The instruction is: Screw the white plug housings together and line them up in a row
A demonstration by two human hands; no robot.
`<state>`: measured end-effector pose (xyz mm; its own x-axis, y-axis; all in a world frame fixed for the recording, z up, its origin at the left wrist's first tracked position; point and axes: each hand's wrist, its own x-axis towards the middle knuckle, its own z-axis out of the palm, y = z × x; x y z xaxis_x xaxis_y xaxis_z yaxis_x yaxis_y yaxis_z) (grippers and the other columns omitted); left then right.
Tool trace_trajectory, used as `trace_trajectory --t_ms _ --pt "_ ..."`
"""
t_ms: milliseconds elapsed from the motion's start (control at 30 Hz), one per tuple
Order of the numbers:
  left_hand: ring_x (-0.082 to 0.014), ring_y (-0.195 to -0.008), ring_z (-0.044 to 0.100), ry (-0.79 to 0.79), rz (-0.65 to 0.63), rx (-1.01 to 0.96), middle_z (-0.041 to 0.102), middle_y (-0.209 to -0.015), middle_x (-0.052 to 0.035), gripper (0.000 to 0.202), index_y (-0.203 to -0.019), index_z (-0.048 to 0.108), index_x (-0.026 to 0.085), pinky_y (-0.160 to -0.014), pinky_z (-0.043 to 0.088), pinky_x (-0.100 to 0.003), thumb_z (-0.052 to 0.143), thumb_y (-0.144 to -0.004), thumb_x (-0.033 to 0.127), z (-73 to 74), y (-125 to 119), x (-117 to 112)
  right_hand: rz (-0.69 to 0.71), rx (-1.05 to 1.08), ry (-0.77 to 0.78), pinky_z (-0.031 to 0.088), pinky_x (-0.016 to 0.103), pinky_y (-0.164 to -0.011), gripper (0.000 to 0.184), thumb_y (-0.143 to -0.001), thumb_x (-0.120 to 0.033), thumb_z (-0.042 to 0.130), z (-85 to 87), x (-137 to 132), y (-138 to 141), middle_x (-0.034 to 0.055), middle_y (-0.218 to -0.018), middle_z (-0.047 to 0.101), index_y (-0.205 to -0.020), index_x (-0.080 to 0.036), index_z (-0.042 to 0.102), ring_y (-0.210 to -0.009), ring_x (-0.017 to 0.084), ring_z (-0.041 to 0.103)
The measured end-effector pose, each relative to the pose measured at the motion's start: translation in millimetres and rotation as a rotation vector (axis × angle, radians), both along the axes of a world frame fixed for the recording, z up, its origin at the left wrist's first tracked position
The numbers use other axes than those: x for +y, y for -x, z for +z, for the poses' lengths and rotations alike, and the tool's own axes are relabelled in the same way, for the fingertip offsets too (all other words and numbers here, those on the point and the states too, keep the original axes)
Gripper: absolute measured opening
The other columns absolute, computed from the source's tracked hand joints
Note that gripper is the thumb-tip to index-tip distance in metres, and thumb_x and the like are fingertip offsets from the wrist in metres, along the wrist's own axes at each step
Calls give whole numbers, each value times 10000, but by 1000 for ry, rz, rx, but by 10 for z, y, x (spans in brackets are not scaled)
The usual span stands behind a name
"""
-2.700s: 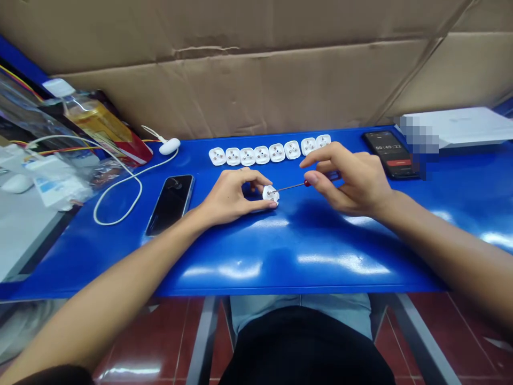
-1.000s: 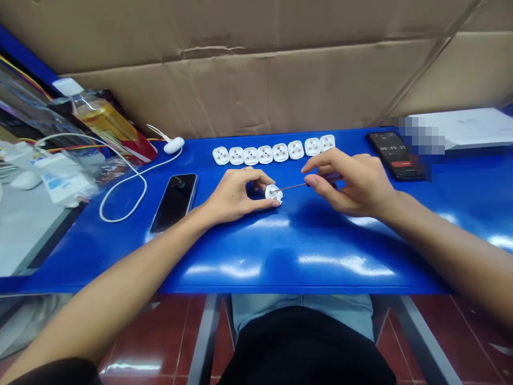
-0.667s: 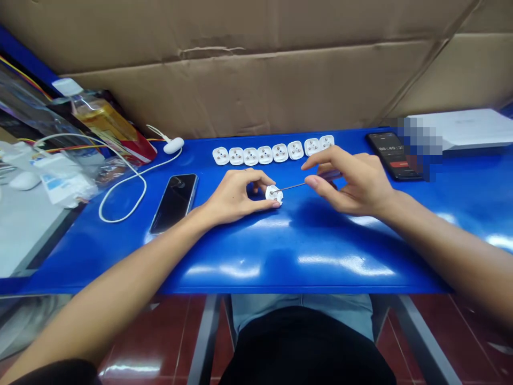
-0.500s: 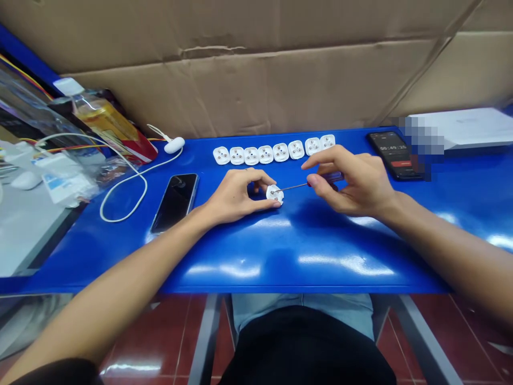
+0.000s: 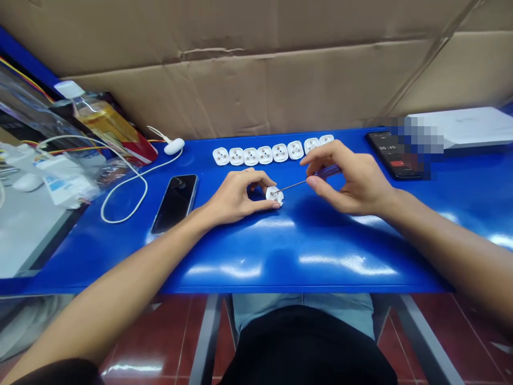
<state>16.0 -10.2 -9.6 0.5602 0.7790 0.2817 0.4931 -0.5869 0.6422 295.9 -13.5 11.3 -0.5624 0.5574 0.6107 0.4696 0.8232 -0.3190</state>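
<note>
Between thumb and fingers, my left hand (image 5: pixel 244 197) pinches a small white plastic plug part (image 5: pixel 274 199) with metal pieces in it, just above the blue table (image 5: pixel 248 240). My right hand (image 5: pixel 350 179) is closed on the purple translucent handle of a screwdriver (image 5: pixel 294 186). Its thin metal shaft slants down to the left, and the tip meets a metal piece in the plug part. Behind my hands, several similar white plug parts (image 5: pixel 265 155) stand in a row; my right fingers partly cover the right end of it.
Left of my hands lie a dark phone (image 5: pixel 175 203), a white cable (image 5: pixel 124 214) and a tilted bottle (image 5: pixel 110 125). To the right are a phone with a timer (image 5: pixel 395 155) and a white box (image 5: pixel 465 128). A cardboard sheet (image 5: pixel 256 91) rises behind the table.
My right fingers have shifted slightly around the screwdriver handle, showing more of it. The left hand and the plug part stay in place, with the tip still on it.
</note>
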Motion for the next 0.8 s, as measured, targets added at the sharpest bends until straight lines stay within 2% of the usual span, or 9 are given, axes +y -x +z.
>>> trace_trajectory --t_ms 133,300,367,433,500,700,800 --pt "-190 -839 664 -16 3 6 804 -980 -34 392 -1076 788 212 -751 480 -309 880 -838 509 7 7 -1 -109 -49 18 527 325 -572 139 -982 -362 655 14 -5 -18 -3 -749 746 -1068 -256 682 -642 219 732" --pt "-211 -895 727 43 6 -7 802 -988 -38 403 -1081 777 217 -806 529 -321 873 -836 522 19 9 0 14 4 80 606 357 -717 226 -970 -299 643 34 -3 -6 64 -1027 789 -1186 -232 653 -817 225 768" --pt "-214 -895 742 89 9 -29 805 -980 -41 394 -1060 778 210 -814 548 -321 873 -834 519 14 9 3 5 7 107 601 349 -696 161 -969 -288 639 36 -6 23 54 -992 789 -1120 -237 662 -803 223 768" --pt "-211 -874 746 120 11 -60 807 -963 -47 396 -1043 779 196 -801 559 -317 886 -819 504 2 11 10 -66 9 146 581 339 -661 84 -982 -317 638 35 -15 58 24 -861 773 -1019 -247 667 -734 217 753" --pt "-211 -859 748 150 18 -85 807 -954 -55 416 -1044 778 181 -791 567 -317 904 -797 491 -10 17 18 -123 11 184 564 337 -644 112 -1003 -350 623 39 -24 85 4 -770 741 -957 -253 655 -670 205 726" --pt "-218 -847 751 187 33 -98 807 -941 -64 437 -1022 776 169 -783 576 -332 923 -768 493 -4 26 25 17 -1 255 605 364 -699 63 -972 -298 659 100 -40 65 30 -936 753 -1013 -268 622 -782 215 735" --pt "-223 -854 749 189 48 -103 810 -950 -68 446 -1011 777 169 -777 574 -334 933 -748 493 0 19 10 14 -6 306 587 365 -675 66 -970 -323 675 137 -49 50 21 -899 766 -978 -261 654 -752 213 735"
